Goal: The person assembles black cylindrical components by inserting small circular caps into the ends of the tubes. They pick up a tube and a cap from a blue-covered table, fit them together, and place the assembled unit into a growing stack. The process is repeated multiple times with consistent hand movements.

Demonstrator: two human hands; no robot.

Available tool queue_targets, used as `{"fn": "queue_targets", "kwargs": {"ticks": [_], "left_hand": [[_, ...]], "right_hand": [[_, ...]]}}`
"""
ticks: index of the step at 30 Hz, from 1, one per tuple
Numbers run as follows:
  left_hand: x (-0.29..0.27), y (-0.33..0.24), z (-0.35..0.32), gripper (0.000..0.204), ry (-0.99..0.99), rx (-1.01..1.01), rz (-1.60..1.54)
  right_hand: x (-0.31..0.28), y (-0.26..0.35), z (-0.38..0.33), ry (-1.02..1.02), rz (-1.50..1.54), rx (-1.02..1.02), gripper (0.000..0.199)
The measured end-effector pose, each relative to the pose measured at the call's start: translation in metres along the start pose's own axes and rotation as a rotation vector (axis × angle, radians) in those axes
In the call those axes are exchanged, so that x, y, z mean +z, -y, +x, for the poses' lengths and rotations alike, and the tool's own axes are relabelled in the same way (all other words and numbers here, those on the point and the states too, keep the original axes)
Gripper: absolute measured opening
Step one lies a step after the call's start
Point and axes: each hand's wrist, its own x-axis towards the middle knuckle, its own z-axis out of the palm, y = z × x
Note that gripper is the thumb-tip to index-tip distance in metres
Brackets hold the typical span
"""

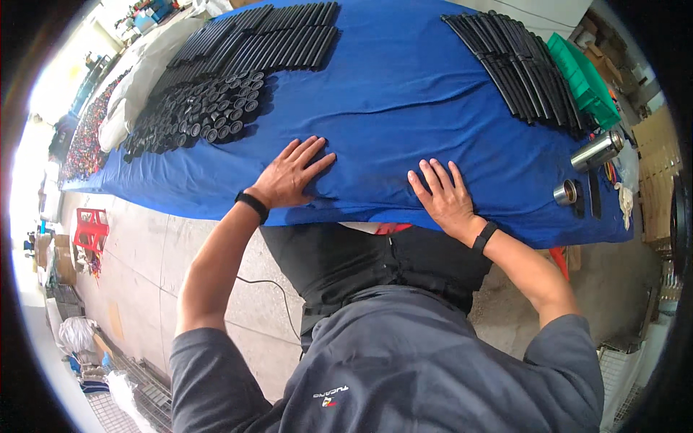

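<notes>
Blue cloth covers the table, wrinkled near the front edge. Left hand lies flat on it, palm down, fingers spread, holding nothing. Right hand likewise flat and open on the cloth, just right of centre, well apart from the left. Both wrists wear black bands. Far left: short black tubes heaped, long black rods behind them. Far right: more rods, green bin, steel flask, its cap alongside.
</notes>
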Motion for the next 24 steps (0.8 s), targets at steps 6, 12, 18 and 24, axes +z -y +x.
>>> {"fn": "queue_targets", "kwargs": {"ticks": [6, 12, 18, 24], "left_hand": [[0.028, -0.081, 0.002, 0.067, 0.464, -0.056, -0.488], [0.07, -0.084, 0.001, 0.061, 0.287, -0.17, -0.274], [0.146, -0.049, 0.021, 0.049, 0.008, -0.19, -0.157], [0.229, -0.043, -0.006, 0.058, -0.038, -0.247, 0.001]], "right_hand": [[-0.001, -0.002, 0.005, 0.011, 0.051, -0.025, 0.054], [-0.006, -0.01, 0.006, 0.048, 0.107, -0.015, 0.054], [-0.018, -0.018, 0.0, 0.147, 0.213, -0.053, 0.058], [-0.014, -0.057, -0.032, 0.181, 0.223, 0.057, 0.077]]}}
